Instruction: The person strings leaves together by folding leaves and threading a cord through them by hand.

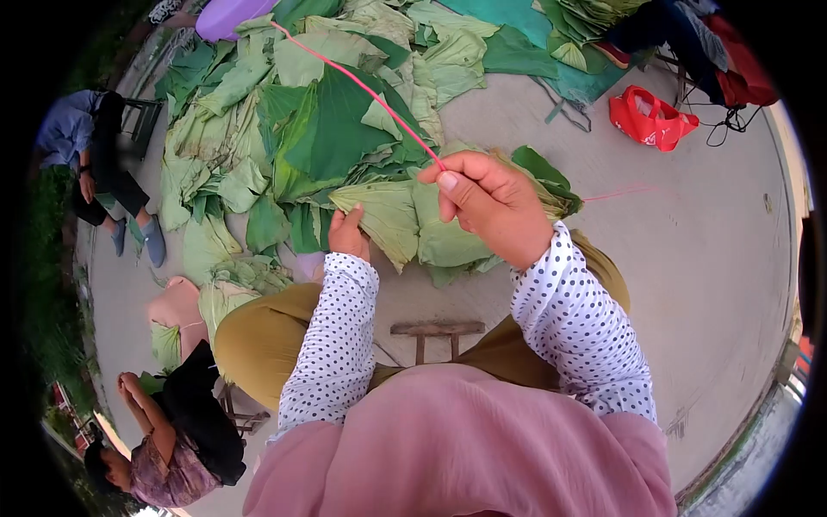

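My right hand (pixel 495 202) pinches a pink string (pixel 372 91) between thumb and fingers; the string stretches up and away to the left. Across my lap lies a stack of large green leaves (pixel 444 231), folded and layered. At its left end, my left hand (pixel 349 234) grips the leaf edge, fingers partly hidden by my own hand. More pink string (pixel 613 194) shows faintly to the right of the stack. Beyond it spreads a big pile of broad leaves (pixel 332 138), some dark green, others pale and wilted.
A red bag (pixel 650 119) stands on the concrete floor (pixel 706 233) at right. One person (pixel 95 146) sits at far left, another (pixel 172 439) at lower left, near a pink bag (pixel 179 306). At the top are a purple basin (pixel 228 17) and a green sheet (pixel 508 21).
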`<act>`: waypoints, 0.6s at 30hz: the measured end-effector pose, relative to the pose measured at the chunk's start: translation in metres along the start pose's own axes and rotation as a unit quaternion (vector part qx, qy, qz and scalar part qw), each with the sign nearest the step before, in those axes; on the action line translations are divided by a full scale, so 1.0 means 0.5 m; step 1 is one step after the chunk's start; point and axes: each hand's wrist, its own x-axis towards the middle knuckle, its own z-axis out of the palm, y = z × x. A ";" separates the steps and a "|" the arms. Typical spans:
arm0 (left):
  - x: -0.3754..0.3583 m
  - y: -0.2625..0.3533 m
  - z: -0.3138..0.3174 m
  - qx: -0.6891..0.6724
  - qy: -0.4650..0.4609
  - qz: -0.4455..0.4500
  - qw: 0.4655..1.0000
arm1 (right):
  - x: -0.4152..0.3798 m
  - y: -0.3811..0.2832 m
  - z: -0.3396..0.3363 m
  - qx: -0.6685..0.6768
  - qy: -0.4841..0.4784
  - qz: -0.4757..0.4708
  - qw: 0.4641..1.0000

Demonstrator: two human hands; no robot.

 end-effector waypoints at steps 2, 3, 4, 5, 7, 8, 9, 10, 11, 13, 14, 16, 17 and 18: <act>-0.024 0.078 0.027 0.006 -0.040 0.061 0.997 | -0.004 0.016 0.008 -0.018 -0.030 -0.012 0.999; -0.038 0.123 0.041 0.041 -0.054 0.095 0.993 | -0.009 0.028 0.014 -0.049 -0.058 -0.011 0.997; -0.051 0.168 0.054 0.074 -0.066 0.129 0.987 | -0.012 0.038 0.020 -0.082 -0.085 -0.010 0.993; -0.071 0.216 0.083 0.088 -0.068 0.147 0.983 | -0.014 0.044 0.019 -0.079 -0.092 -0.028 0.992; -0.092 0.305 0.106 0.133 -0.093 0.182 0.970 | -0.025 0.053 0.028 -0.088 -0.126 -0.023 0.988; -0.098 0.341 0.113 0.173 -0.114 0.199 0.958 | -0.029 0.050 0.031 -0.087 -0.130 -0.037 0.987; -0.103 0.370 0.122 0.201 -0.127 0.224 0.945 | -0.033 0.045 0.032 -0.093 -0.136 -0.029 0.986; -0.109 0.390 0.131 0.204 -0.131 0.234 0.941 | -0.035 0.043 0.032 -0.100 -0.141 -0.021 0.985; -0.122 0.411 0.144 0.227 -0.133 0.244 0.933 | -0.032 0.047 0.033 -0.093 -0.138 -0.026 0.986; -0.126 0.430 0.153 0.264 -0.123 0.277 0.916 | -0.026 0.046 0.029 -0.094 -0.132 -0.030 0.986; -0.125 0.434 0.154 0.265 -0.125 0.280 0.914 | -0.023 0.044 0.030 -0.096 -0.127 -0.024 0.987; -0.117 0.427 0.154 0.236 -0.108 0.302 0.917 | -0.021 0.041 0.032 -0.095 -0.127 -0.016 0.987; -0.123 0.428 0.165 0.221 -0.103 0.294 0.924 | -0.021 0.040 0.033 -0.103 -0.125 -0.015 0.987; -0.130 0.430 0.176 0.218 -0.102 0.292 0.926 | -0.020 0.039 0.033 -0.111 -0.123 -0.014 0.986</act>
